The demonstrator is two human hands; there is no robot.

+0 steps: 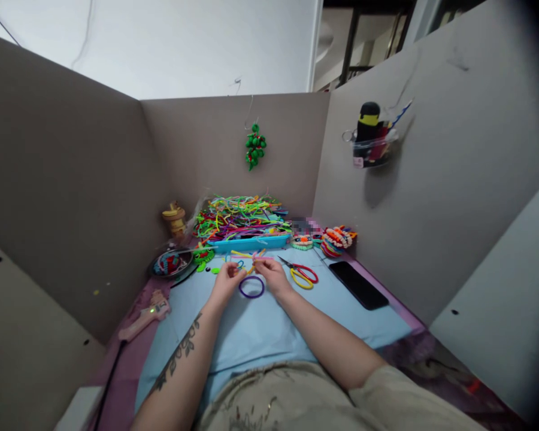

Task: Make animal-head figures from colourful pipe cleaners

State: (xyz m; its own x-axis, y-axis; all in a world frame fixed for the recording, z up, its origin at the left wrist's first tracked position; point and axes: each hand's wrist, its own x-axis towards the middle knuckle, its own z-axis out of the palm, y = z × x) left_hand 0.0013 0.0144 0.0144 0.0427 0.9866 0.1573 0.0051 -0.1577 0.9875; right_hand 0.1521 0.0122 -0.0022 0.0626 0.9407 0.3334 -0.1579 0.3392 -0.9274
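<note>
Over the light blue cloth (287, 332), my left hand (227, 282) and my right hand (272, 276) are close together with fingers pinched. Between the fingertips runs a yellow-orange pipe cleaner (251, 271), which both hands grip. A purple ring (251, 296) lies just below my hands. Beyond the fingertips are more thin pink and yellow strands; I cannot make out whether they are held or lying on the cloth. Scissors (302, 276) with red and yellow handles lie to the right of my right hand, blades partly apart.
Behind my hands a blue tray (251, 243) carries a heap of pipe cleaners (242, 215). A phone (358, 285) lies at right, a pink glue gun (146, 317) at left near a dark bowl (155, 269). Grey panels (233, 131) surround the table; a pouch (372, 152) hangs right.
</note>
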